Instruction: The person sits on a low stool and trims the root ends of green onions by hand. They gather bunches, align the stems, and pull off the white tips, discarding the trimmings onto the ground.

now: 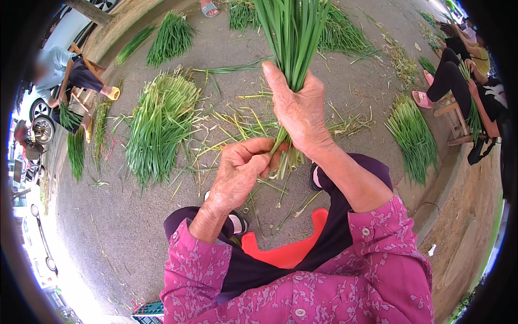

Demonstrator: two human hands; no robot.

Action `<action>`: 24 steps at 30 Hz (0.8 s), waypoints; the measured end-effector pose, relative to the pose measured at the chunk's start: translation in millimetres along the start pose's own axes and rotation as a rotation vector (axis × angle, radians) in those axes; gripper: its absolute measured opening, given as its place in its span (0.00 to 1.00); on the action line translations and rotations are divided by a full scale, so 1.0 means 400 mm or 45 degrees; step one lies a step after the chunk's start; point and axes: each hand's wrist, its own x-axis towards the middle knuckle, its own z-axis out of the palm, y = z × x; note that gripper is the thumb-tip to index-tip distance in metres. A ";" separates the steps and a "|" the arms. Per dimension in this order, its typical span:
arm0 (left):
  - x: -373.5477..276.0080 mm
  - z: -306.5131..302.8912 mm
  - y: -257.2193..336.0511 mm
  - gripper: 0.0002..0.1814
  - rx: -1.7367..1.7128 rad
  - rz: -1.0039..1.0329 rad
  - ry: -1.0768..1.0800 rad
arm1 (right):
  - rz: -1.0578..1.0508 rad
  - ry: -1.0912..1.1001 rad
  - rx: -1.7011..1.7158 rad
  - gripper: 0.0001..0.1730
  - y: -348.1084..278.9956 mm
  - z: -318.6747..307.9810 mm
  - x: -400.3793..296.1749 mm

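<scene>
My right hand point(301, 109) is closed around a bunch of long flat green leaves, likely Chinese chives point(292, 44), whose tips point away from me. Below it, my left hand point(249, 166) pinches pale stems at the bunch's lower end between thumb and fingers. The cut ends hang just under both hands. On the pavement beyond my hands lie loose yellowed leaves point(238, 121). To the left of them rests a large pile of the same greens point(162, 125), pale ends away from me.
Further piles lie at the upper left point(170, 38), top right point(344, 32) and right point(412, 137). A red plastic stool point(283, 253) is between my legs. One seated person point(77, 73) is at the left; others point(453, 77) sit at the right, beside a curb point(435, 202).
</scene>
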 end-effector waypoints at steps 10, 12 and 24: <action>-0.003 -0.007 0.005 0.13 0.203 0.015 -0.012 | 0.022 -0.008 -0.028 0.14 -0.004 0.000 -0.002; -0.003 -0.003 0.009 0.12 0.090 0.002 -0.030 | 0.023 0.003 -0.054 0.14 -0.004 -0.001 0.001; -0.002 0.017 -0.005 0.04 0.318 0.182 0.255 | -0.013 0.027 -0.114 0.15 0.001 -0.004 0.009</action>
